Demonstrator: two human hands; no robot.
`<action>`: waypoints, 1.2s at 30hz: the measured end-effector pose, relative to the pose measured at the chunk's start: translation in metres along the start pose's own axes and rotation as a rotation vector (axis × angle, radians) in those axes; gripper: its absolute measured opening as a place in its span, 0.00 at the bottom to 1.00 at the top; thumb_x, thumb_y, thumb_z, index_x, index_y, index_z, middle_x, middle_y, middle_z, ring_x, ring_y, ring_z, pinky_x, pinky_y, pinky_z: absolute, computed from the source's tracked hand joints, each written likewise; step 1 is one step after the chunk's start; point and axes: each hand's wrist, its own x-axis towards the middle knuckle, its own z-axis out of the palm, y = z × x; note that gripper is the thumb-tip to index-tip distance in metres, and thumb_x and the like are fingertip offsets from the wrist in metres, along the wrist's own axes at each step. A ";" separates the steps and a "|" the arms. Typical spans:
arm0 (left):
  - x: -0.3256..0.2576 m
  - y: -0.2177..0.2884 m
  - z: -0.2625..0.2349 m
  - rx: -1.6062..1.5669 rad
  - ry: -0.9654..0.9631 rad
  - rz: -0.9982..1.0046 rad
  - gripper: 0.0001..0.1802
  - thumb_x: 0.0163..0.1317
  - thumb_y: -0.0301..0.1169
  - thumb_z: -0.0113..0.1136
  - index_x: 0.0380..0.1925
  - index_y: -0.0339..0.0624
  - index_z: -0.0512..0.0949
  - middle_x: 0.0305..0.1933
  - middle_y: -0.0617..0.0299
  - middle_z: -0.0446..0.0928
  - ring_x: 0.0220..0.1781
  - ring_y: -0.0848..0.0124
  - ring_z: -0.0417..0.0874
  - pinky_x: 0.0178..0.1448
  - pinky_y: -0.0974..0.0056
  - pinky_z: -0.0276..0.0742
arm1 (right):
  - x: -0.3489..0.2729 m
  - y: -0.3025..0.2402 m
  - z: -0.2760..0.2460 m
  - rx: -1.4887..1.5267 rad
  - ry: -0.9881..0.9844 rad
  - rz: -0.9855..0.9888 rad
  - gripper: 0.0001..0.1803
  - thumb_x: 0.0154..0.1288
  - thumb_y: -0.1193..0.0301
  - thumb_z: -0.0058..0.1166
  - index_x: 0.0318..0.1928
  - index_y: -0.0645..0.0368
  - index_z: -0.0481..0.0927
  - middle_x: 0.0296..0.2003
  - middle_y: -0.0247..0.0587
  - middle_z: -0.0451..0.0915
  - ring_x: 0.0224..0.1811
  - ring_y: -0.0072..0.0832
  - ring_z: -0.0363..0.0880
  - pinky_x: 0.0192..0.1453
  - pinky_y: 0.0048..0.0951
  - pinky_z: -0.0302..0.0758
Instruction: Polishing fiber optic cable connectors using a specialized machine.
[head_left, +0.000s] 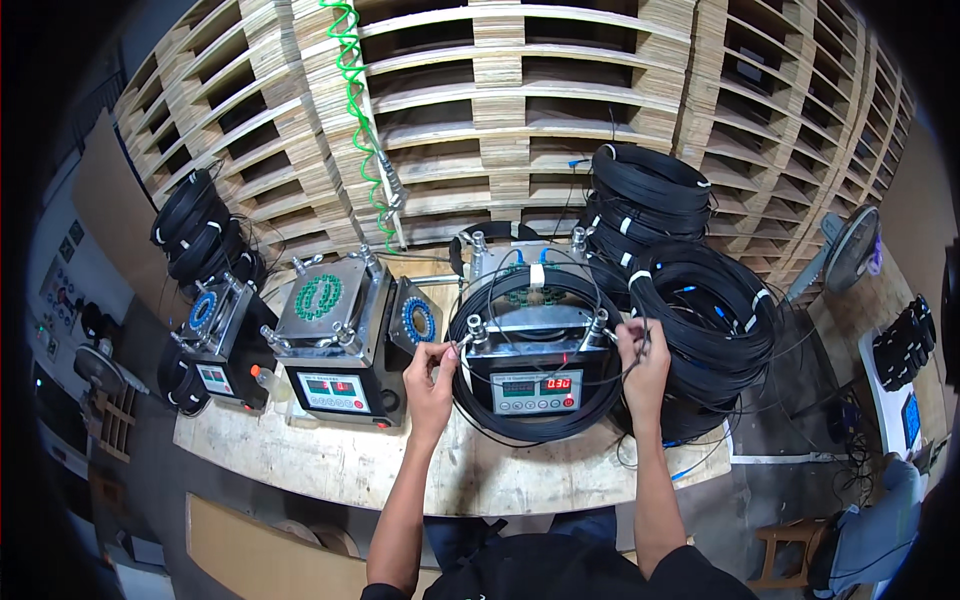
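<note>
Left hand (430, 390) | right hand (645, 362) | grips pinching black cable coil (540, 432) (white-taped) | around front posts (597, 328) of machine (520, 392)

Cable coils (702, 335) right of machine (535, 393)

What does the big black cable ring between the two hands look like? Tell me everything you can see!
The cable ring is a wide, round coil of many thin black strands, smooth like plastic. A white band wraps its top. It tilts around the front of a machine, and loose strands cross in front. The left hand and right hand pinch strands at its sides. I can't tell exactly where it rests.
</note>
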 end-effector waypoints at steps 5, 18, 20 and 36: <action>0.001 -0.006 0.003 -0.020 0.023 0.000 0.08 0.74 0.28 0.59 0.39 0.32 0.78 0.33 0.62 0.82 0.35 0.79 0.78 0.43 0.71 0.74 | -0.013 0.000 0.003 0.011 -0.036 -0.045 0.07 0.76 0.74 0.54 0.49 0.64 0.75 0.37 0.35 0.76 0.40 0.18 0.72 0.46 0.22 0.70; -0.002 -0.007 0.006 -0.068 0.030 0.010 0.07 0.74 0.28 0.58 0.39 0.33 0.77 0.31 0.63 0.79 0.34 0.80 0.77 0.40 0.72 0.73 | -0.012 0.005 0.004 -0.045 0.027 -0.008 0.10 0.72 0.71 0.61 0.43 0.67 0.78 0.27 0.35 0.77 0.28 0.19 0.71 0.34 0.25 0.70; -0.003 -0.009 0.007 -0.080 0.029 0.009 0.07 0.74 0.28 0.58 0.40 0.33 0.77 0.31 0.63 0.79 0.34 0.80 0.77 0.41 0.72 0.73 | -0.012 0.010 0.001 0.009 0.044 0.002 0.09 0.71 0.73 0.62 0.41 0.67 0.79 0.25 0.31 0.74 0.28 0.16 0.70 0.33 0.23 0.69; -0.001 -0.007 0.009 -0.116 0.062 0.038 0.09 0.76 0.32 0.57 0.41 0.35 0.76 0.32 0.66 0.77 0.35 0.81 0.75 0.43 0.73 0.70 | -0.124 0.011 0.041 -0.512 -0.092 0.153 0.60 0.54 0.64 0.75 0.81 0.38 0.48 0.67 0.75 0.58 0.71 0.66 0.60 0.74 0.51 0.61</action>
